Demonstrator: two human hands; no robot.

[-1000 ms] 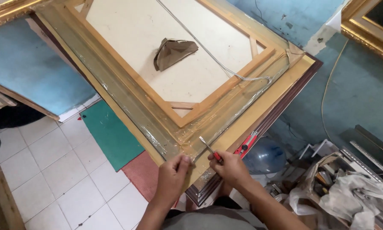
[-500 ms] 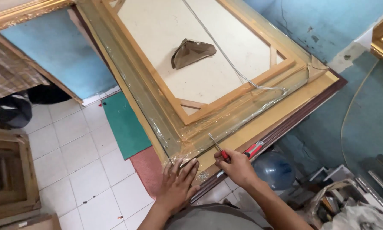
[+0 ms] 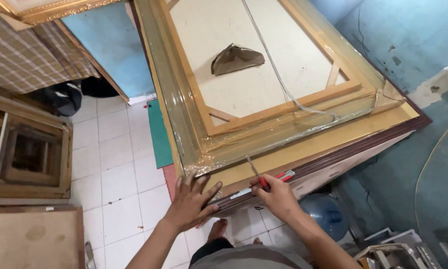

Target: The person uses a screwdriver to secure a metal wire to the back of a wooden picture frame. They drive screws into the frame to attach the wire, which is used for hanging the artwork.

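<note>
Tiled floor, screwdriver (image 3: 256, 173) in right grip (image 3: 276, 195)

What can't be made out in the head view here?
- Tool tip: thin, too small to tell its kind.
- Right hand fist hides the red handle.
- Left hand palm covers the frame corner.
- Frame's far end: cut off by top edge.
- Crumpled brown piece: material unclear.

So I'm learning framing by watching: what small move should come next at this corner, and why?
Probably bring the screwdriver tip down to the plastic-wrapped frame near its corner. The right hand holds the tool angled at that edge, while the left hand lies flat, steadying the corner.
</note>
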